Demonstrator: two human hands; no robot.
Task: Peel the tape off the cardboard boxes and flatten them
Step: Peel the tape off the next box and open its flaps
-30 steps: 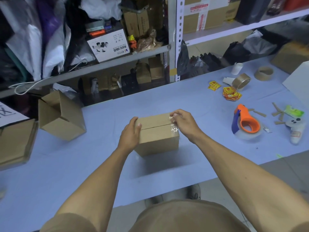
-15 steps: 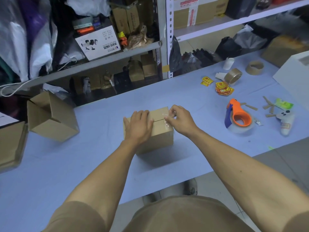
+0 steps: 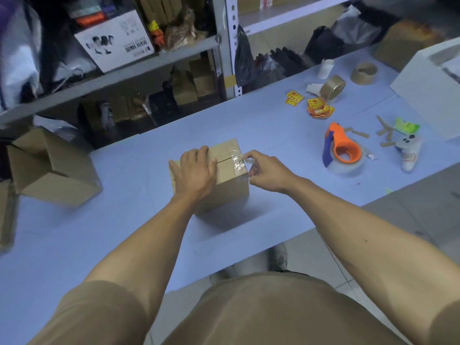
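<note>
Tape end pinched at the box's right edge

The right hand [image 3: 267,171] pinches the clear tape [image 3: 237,162], which runs toward 10 o'clock along the seam; the left hand [image 3: 196,170] presses flat, fingers together, on the box [image 3: 229,188] mid-table.

Orange tape dispenser [image 3: 343,150], brown tape roll [image 3: 332,87], yellow stickers [image 3: 317,109] on blue table [image 3: 124,232].

A plain brown cardboard box [image 3: 225,180] is crossed by clear, glossy tape [image 3: 237,163] on the pale blue table [image 3: 139,170]. Towards the right edge, an orange-and-blue tape dispenser [image 3: 342,149] and yellow-and-red stickers [image 3: 318,110] are seen.
</note>
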